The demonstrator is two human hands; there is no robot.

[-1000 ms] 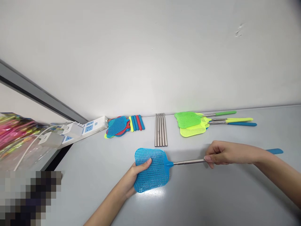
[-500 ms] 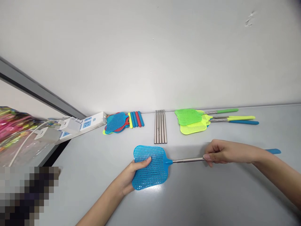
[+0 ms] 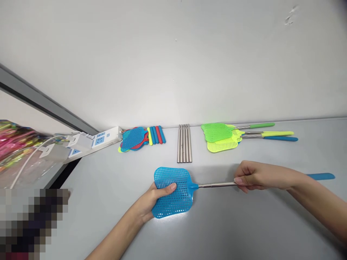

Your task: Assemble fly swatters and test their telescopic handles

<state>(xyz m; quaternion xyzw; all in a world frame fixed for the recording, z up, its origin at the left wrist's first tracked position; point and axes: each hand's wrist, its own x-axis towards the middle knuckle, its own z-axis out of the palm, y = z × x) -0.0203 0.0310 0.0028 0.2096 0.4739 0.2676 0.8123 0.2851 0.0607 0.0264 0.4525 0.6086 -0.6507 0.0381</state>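
A blue fly swatter (image 3: 173,202) is held level above the grey table. My left hand (image 3: 151,202) grips its mesh head, thumb on top and the other fingers underneath. Thumb and fingers of my right hand (image 3: 248,177) pinch the swatter's thin metal rod (image 3: 217,184). Beyond my right wrist a blue handle (image 3: 322,176) shows, in line with that rod; my hand and forearm hide the stretch between.
Several assembled swatters, green (image 3: 217,132), yellow (image 3: 221,145) and blue-handled, lie by the wall. Left of them are several metal rods (image 3: 184,144), coloured grips (image 3: 155,135) and stacked mesh heads (image 3: 132,139). A power strip (image 3: 108,139) with plugs and a plastic bag (image 3: 24,155) sit farther left.
The blue handle end now reaches farther right past my forearm. Both hands keep nearly the same places on the swatter. The view has tilted slightly.
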